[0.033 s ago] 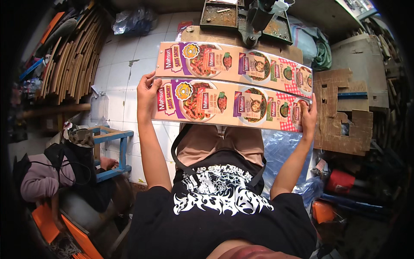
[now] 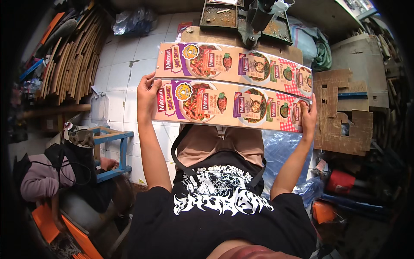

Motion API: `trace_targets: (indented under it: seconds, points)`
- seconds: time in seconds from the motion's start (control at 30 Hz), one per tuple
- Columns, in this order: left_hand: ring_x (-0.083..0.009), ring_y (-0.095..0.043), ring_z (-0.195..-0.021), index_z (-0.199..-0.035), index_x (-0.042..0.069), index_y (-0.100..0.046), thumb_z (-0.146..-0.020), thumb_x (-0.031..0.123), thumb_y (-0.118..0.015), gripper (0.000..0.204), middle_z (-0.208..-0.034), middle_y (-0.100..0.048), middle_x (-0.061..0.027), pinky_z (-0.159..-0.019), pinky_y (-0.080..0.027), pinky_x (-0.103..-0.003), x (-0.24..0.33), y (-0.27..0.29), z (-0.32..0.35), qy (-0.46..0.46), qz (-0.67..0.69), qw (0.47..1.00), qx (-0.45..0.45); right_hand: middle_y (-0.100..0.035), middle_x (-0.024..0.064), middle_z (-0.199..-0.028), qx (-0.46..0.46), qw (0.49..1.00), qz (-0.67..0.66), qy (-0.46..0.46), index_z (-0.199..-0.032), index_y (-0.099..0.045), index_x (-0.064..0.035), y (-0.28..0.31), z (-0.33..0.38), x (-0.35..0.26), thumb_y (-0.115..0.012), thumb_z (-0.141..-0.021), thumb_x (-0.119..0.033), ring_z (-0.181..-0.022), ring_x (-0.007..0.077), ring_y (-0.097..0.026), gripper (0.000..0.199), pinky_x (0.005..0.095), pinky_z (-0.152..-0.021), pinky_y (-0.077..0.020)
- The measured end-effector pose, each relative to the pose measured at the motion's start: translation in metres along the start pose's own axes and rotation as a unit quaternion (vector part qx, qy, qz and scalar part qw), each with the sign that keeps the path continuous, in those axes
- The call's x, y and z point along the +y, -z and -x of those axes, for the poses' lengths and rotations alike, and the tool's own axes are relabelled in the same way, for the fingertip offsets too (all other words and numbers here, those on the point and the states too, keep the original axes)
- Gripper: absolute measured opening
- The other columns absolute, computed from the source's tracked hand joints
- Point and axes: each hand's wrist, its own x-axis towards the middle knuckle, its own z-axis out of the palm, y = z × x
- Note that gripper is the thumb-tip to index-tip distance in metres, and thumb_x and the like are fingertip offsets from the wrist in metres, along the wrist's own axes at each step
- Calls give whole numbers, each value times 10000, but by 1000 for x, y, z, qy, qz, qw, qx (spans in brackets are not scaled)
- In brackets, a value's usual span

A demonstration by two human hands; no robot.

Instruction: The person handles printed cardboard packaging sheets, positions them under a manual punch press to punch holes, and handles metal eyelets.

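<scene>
**Two printed sheets, one in hand**

Biggest thing first: the tiled floor (image 2: 129,56) that everything sits on. The landmark here is the held sheet (image 2: 228,105), a long glossy printed card with food pictures, stretched flat over the person's lap. Just beyond it, nearly edge to edge, lies a second sheet (image 2: 233,64) of the same print. So that's two sheets, counted. Past that one stands a dark metal press (image 2: 250,19), just one. Right of the held sheet is a cut-up cardboard piece (image 2: 340,112); far left of it, a stack of board strips (image 2: 73,60), too many to count. Lower left sits another person (image 2: 47,172) by a blue stool (image 2: 110,149).

Hands: the left hand (image 2: 147,93) is clamped on the sheet's left end, thumb on top; the right hand (image 2: 308,118) pinches the right end, fingers curled under.

Looks like the holding-and-lining-up step. The next move probably needs both ends kept level so the sheet doesn't bow or slide over its neighbour.
</scene>
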Motion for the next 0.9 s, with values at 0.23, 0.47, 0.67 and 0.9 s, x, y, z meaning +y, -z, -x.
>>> trace_targets:
  seconds: [0.23, 0.47, 0.67, 0.9]
  points:
    - [-157, -663, -929, -1304, -78, -490, -965, 71, -613, 390, -1098, -668, -182, -826, -572, -286, -1, 0, -2, -7, -6, 1000, -5, -652, 115, -1116, 12, 1000, 7, 7, -1528, -341, -72, 0, 3, -3, -615, -980, -121, -933, 126, -613, 615, 270, -802, -517]
    - [-139, -645, -947, -1320, -66, -492, -971, 109, -625, 412, -1097, -668, -164, -859, -540, -275, -5, 0, 1, 1, -36, 999, 8, -618, 128, -1194, 3, 1000, -10, 6, -1529, -329, -51, 0, 4, -2, -629, -977, -139, -992, 133, -596, 634, 278, -845, -511]
    - [-143, -644, -965, -1320, -62, -493, -971, 113, -628, 413, -1118, -664, -164, -868, -536, -274, -6, 2, -3, -7, -55, 998, 3, -604, 131, -1215, 2, 1000, -22, -3, -1530, -322, -44, -2, 4, -6, -632, -978, -149, -1001, 131, -590, 642, 270, -843, -511]
    - [-151, -648, -975, -1329, -46, -488, -974, 103, -616, 406, -1138, -661, -177, -872, -537, -272, -3, 1, -2, -6, -72, 997, 4, -622, 122, -1154, 5, 1000, -17, -18, -1535, -324, -69, -4, 4, -12, -628, -977, -132, -951, 121, -606, 639, 264, -806, -522]
